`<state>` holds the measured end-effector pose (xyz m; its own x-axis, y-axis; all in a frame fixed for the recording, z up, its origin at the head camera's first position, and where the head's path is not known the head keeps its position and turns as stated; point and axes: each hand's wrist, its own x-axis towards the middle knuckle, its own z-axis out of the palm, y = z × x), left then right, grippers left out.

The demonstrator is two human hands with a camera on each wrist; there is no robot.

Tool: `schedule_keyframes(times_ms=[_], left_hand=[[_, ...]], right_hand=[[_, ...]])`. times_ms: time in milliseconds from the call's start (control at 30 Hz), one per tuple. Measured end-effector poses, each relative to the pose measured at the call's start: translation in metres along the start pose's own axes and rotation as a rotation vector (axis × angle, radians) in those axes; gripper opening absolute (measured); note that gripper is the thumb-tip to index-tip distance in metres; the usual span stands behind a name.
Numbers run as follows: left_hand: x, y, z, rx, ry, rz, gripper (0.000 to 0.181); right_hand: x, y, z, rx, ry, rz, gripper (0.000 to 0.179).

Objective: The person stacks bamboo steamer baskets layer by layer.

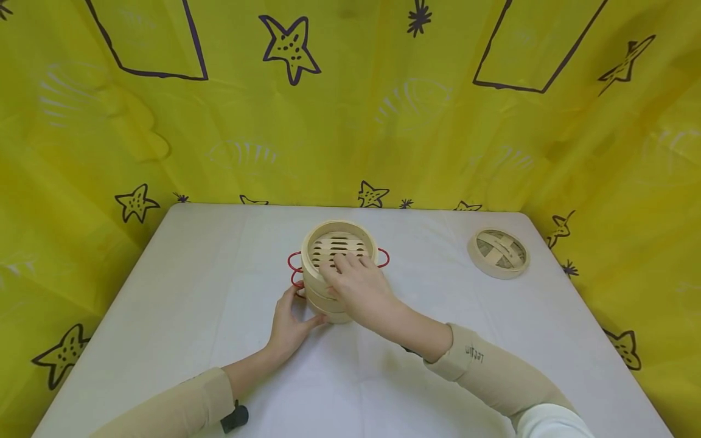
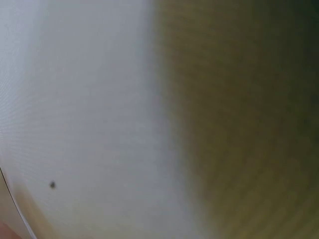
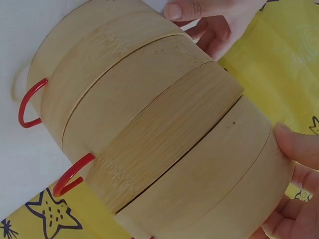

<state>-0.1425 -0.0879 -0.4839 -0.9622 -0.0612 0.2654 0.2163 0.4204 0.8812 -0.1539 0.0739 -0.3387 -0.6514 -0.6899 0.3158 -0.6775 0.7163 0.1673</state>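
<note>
A stack of round bamboo steamer baskets (image 1: 320, 289) with red handles stands on the table, its slatted top basket (image 1: 309, 243) open upward. My left hand (image 1: 290, 328) grips the lowest part of the stack from the left, thumb at the front. My right hand (image 1: 367, 292) pinches the near rim of the top basket, with fingers over the inside. The right wrist view shows the stacked baskets (image 3: 164, 119) side-on, with the left thumb at the bottom one and a dark seam below the top one. The left wrist view is blurred and shows no fingers clearly.
A round bamboo lid (image 1: 499, 253) with a woven top lies at the back right of the white-covered table (image 1: 219, 267). A yellow curtain (image 1: 350, 121) with drawn starfish hangs behind and along both sides.
</note>
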Motion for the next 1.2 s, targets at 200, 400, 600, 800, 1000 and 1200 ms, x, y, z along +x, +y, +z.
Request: schedule_keyframes(times_ms=[200, 400, 600, 800, 1000, 1200], left_hand=[[0.0, -0.001, 0.001, 0.006, -0.005, -0.016, 0.079], [0.0, 0.0, 0.0, 0.005, -0.008, -0.025, 0.079], [0.0, 0.001, 0.0, 0.006, -0.005, -0.014, 0.078], [0.0, 0.001, 0.0, 0.004, -0.008, -0.003, 0.079], [0.0, -0.001, 0.0, 0.001, -0.001, 0.005, 0.078], [0.0, 0.0, 0.0, -0.009, -0.007, 0.01, 0.08]], right_hand=[[-0.001, -0.001, 0.001, 0.008, 0.0, 0.009, 0.032], [-0.001, -0.002, 0.001, -0.004, 0.013, 0.014, 0.031], [-0.001, -0.001, 0.002, -0.013, 0.027, 0.005, 0.031], [-0.002, 0.001, 0.002, -0.01, 0.052, -0.007, 0.027], [-0.004, 0.003, -0.001, 0.001, 0.063, -0.013, 0.025], [-0.005, 0.008, -0.008, -0.002, 0.089, -0.016, 0.03]])
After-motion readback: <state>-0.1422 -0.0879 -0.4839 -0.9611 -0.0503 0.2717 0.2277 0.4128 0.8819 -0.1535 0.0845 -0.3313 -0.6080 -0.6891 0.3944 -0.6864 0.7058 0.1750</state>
